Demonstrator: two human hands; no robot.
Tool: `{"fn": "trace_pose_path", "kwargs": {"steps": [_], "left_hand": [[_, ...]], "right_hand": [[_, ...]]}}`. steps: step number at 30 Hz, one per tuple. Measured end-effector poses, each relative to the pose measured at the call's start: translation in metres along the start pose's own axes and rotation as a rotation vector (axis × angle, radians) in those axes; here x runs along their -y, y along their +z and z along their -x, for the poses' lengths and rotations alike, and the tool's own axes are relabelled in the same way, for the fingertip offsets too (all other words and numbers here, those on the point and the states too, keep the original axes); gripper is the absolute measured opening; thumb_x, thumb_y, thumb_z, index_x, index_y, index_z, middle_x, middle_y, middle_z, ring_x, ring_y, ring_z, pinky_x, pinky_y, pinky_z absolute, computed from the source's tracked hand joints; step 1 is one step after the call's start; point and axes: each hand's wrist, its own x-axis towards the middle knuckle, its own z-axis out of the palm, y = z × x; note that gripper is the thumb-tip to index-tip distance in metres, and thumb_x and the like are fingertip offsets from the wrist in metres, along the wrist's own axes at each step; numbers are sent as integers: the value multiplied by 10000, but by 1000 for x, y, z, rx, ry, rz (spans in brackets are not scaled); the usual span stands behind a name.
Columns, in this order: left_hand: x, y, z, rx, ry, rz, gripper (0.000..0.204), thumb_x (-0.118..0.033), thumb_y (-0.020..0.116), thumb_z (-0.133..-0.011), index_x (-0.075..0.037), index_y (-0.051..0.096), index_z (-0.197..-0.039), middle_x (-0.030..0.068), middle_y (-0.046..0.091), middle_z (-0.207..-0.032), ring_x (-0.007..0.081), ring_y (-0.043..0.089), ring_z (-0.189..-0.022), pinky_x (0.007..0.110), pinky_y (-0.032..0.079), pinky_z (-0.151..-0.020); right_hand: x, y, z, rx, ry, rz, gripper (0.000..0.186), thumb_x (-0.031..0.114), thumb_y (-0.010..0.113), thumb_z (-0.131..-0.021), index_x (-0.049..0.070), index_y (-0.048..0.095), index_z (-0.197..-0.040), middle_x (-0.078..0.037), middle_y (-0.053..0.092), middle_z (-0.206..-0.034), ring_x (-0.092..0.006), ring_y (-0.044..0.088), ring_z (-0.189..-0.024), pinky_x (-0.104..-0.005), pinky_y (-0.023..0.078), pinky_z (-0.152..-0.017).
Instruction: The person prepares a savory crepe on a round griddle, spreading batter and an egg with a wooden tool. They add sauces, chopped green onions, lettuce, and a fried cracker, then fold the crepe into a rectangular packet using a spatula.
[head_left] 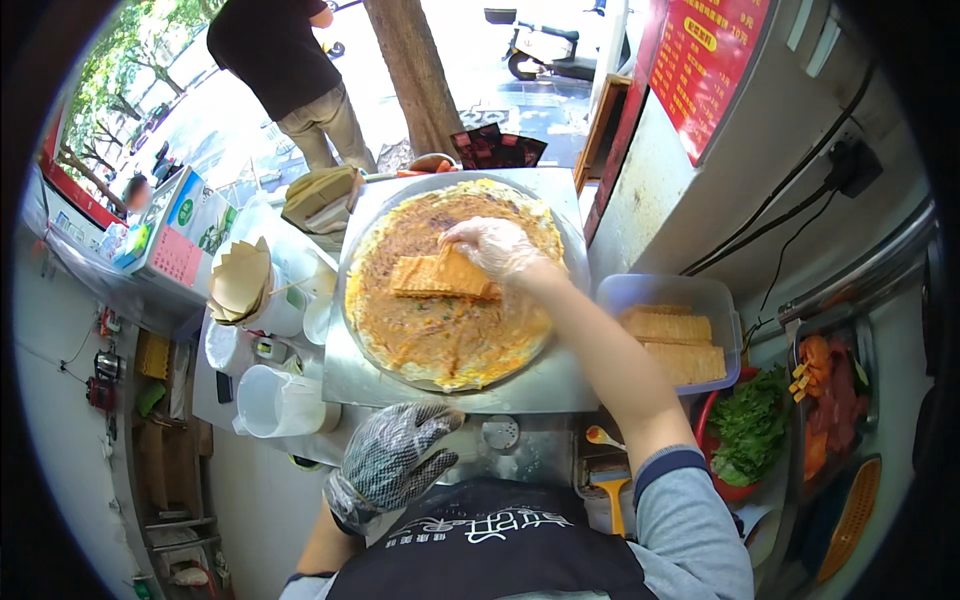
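Observation:
A large round crepe (430,340), with egg at its edge and brown sauce over its top, covers the round griddle (582,262) in front of me. On its middle lies a fried crispy cracker sheet (425,278), golden with a ridged edge. My right hand (497,248), in a clear plastic glove, reaches over the crepe, fingertips closed at the cracker's upper edge. Below the griddle, close to my apron, is my left hand (395,460) in a grey patterned glove under clear plastic. It holds nothing, thumb and fingers apart.
Right of the griddle stand a plastic tub (735,340) of crackers, lettuce (750,425) in a red bowl, and a metal tray of meats. A brush (610,500) lies nearer. On the left are a clear jug (280,402) and paper bags (240,280). A person (275,70) stands outside.

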Motion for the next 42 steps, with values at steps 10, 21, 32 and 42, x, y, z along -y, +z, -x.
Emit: {"fn": "trace_pose_path", "kwargs": {"steps": [10, 21, 32, 42], "left_hand": [[64, -19, 85, 58, -179, 102, 394, -206, 707, -831, -79, 616, -1193, 143, 638, -1189, 347, 603, -1089, 439, 474, -947], [208, 10, -101, -26, 123, -187, 759, -390, 711, -819, -121, 398, -1456, 218, 496, -1391, 383, 483, -1276, 449, 384, -1077], [218, 33, -117, 53, 277, -49, 652, -363, 632, -872, -7, 475, -1395, 204, 505, -1415, 363, 460, -1311, 441, 330, -1113], [147, 9, -83, -172, 292, -273, 544, -268, 672, -882, -24, 526, -1346, 216, 502, -1398, 385, 452, -1307, 448, 318, -1116]], "right_hand": [[68, 3, 18, -551, 24, 242, 259, 166, 610, -906, 126, 692, -1149, -117, 695, -1079, -293, 632, -1043, -393, 490, -925], [121, 17, 325, -993, 698, 210, 258, 116, 607, -940, 52, 657, -1185, -119, 680, -1137, -248, 641, -1052, -345, 490, -927], [174, 173, 596, -1262, 1605, 348, 278, 204, 651, -907, 95, 669, -1162, -92, 704, -1087, -216, 662, -1008, -344, 473, -953], [176, 58, 575, -1518, 1126, 642, 264, 230, 647, -929, 83, 634, -1148, -114, 684, -1097, -266, 672, -946, -372, 523, -853]]}}
